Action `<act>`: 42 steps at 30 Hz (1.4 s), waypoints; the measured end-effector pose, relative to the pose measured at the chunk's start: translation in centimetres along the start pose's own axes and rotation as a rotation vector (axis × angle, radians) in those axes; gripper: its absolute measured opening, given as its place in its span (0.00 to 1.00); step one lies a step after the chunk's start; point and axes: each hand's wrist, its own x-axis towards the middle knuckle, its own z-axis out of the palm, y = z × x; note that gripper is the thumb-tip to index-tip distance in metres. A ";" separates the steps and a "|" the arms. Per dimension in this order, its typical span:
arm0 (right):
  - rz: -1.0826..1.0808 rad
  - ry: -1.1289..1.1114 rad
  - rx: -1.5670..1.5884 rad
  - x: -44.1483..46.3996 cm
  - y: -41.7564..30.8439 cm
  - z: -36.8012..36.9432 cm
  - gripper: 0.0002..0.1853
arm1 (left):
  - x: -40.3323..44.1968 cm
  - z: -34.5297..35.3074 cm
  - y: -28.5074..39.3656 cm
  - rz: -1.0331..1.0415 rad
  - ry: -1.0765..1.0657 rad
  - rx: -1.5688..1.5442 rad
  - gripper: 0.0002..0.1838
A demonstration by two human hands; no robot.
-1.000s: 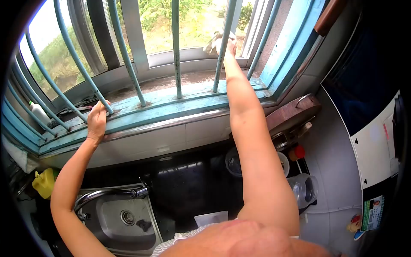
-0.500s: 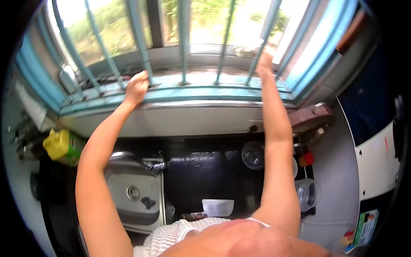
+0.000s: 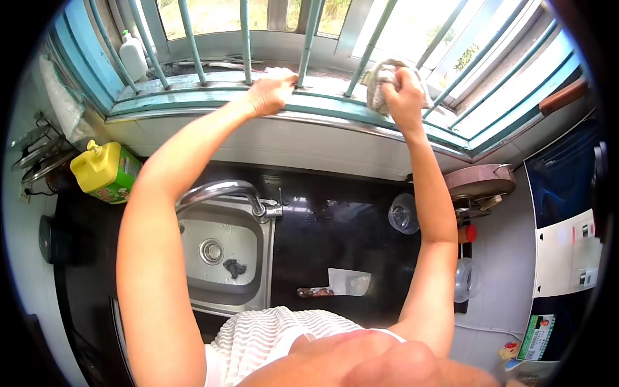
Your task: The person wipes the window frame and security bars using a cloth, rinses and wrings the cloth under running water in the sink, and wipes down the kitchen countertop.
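Note:
At the window, my right hand [image 3: 407,97] is closed on a crumpled, grey-white cloth [image 3: 378,90]. The cloth lies against the light blue window frame between the bars. My left hand [image 3: 272,91] rests on the sill rail, its fingers curled round a light blue window bar [image 3: 309,42]; the fingertips are partly hidden. Both arms stretch forward over the black counter [image 3: 335,235].
Below are a steel sink [image 3: 264,271] with a curved faucet [image 3: 222,187], a cleaver [image 3: 348,282] and a clear bowl [image 3: 403,214]. A yellow-green jug [image 3: 106,171] stands left. Pink pan [image 3: 477,182] hangs right. A white bottle [image 3: 133,57] is behind the bars.
My right hand has come back from beyond the bars to the frame, with the cloth now plainly visible. My left hand has moved to a bar further right. The view has shifted.

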 end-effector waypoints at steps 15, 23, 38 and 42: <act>-0.592 -0.563 -0.196 6.4 6.7 16.0 0.08 | -0.2 0.1 0.0 0.091 0.104 0.000 0.08; -0.214 -0.530 -0.520 5.7 7.3 14.3 0.10 | -0.5 0.3 -0.3 0.123 0.147 -0.041 0.06; 0.154 -0.033 0.134 -1.6 -6.3 6.0 0.12 | -0.5 0.9 -0.4 0.068 0.143 -0.123 0.05; 0.244 -0.282 0.089 2.8 -3.3 13.4 0.12 | -0.6 0.5 -0.5 0.061 0.164 -0.120 0.06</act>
